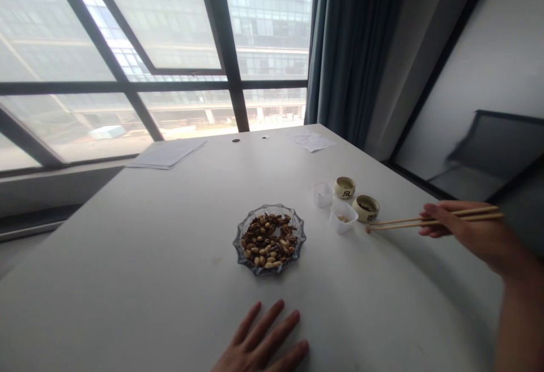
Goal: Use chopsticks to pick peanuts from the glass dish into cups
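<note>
My right hand (463,230) holds a pair of wooden chopsticks (433,219) at the right of the table. Their tips sit just beside a small cream ceramic cup (365,208) with dark contents. A second ceramic cup (344,187) stands behind it, next to a small clear plastic cup (323,194). Another plastic cup (343,217) holds a few pale bits. My left hand (263,341) lies flat on the white table (127,281), fingers apart, nearest a scalloped glass dish (293,222) heaped with brown and tan nuts or seeds (268,242).
Loose papers (166,154) and a thin sheet (312,141) lie at the table's far edge with two small dark and light discs between them. Large windows (182,83) and a dark blue curtain (351,43) stand behind it.
</note>
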Motion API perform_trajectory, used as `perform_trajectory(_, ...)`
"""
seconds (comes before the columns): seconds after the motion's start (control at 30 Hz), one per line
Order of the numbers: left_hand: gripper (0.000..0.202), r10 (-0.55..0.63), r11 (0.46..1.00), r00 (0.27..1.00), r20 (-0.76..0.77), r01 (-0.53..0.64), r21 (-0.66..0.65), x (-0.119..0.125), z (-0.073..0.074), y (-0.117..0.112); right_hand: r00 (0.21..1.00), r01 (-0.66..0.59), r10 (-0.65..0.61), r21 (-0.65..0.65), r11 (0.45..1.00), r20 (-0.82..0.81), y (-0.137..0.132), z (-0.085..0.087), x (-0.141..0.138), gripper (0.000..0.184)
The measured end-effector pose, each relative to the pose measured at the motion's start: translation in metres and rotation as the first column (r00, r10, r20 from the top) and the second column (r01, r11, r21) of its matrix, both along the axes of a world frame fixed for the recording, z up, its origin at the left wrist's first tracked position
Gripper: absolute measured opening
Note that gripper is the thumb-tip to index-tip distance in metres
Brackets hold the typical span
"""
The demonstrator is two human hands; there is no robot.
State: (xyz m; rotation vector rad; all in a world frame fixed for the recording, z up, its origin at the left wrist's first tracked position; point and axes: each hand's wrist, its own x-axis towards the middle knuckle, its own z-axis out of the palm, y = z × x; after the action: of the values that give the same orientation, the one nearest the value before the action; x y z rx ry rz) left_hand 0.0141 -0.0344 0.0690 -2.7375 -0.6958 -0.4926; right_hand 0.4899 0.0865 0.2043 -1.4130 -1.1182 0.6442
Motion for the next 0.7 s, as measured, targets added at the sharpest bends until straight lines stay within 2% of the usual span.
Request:
perform_trajectory(0.03, 0.049, 0.005, 1.000, 1.000, -0.014, -0.005, -0.003, 0.000, 0.004, 0.000, 1.000, -0.011, 0.012, -0.055, 0.998, 0.017, 0.001, -0.001, 0.000, 0.055)
perform_trajectory(0.13, 0.049, 0.013, 1.000, 0.999, -0.030, -0.012, 0.013, 0.000, 0.008, 0.000, 1.000, -0.012, 0.015, -0.093, 0.996, 0.027, 0.002, -0.001, -0.001, 0.061)
perform_trajectory(0.33, 0.049, 0.006, 1.000, 1.000, 0.030, -0.006, 0.016, -0.002, -0.020, 0.001, 1.000, 0.007, -0.006, -0.093, 0.996, 0.010, 0.000, -0.002, -0.003, 0.051)
perform_trajectory(0.4, 0.048, 0.011, 1.000, 1.000, 0.022, -0.011, 0.019, -0.003, -0.024, 0.001, 1.000, 0.000, 0.001, -0.086, 0.996, 0.005, 0.000, -0.004, -0.004, 0.044)
perform_trajectory(0.5, 0.049, 0.010, 0.999, 1.000, 0.010, -0.010, 0.033, -0.003, -0.022, 0.000, 1.000, -0.015, 0.016, -0.091, 0.996, 0.012, 0.000, -0.006, -0.006, 0.038)
perform_trajectory(0.7, 0.052, 0.027, 0.998, 1.000, 0.015, -0.028, 0.061, 0.001, -0.017, 0.000, 0.994, -0.074, 0.084, -0.137, 0.988, 0.064, -0.004, -0.003, -0.011, 0.044)
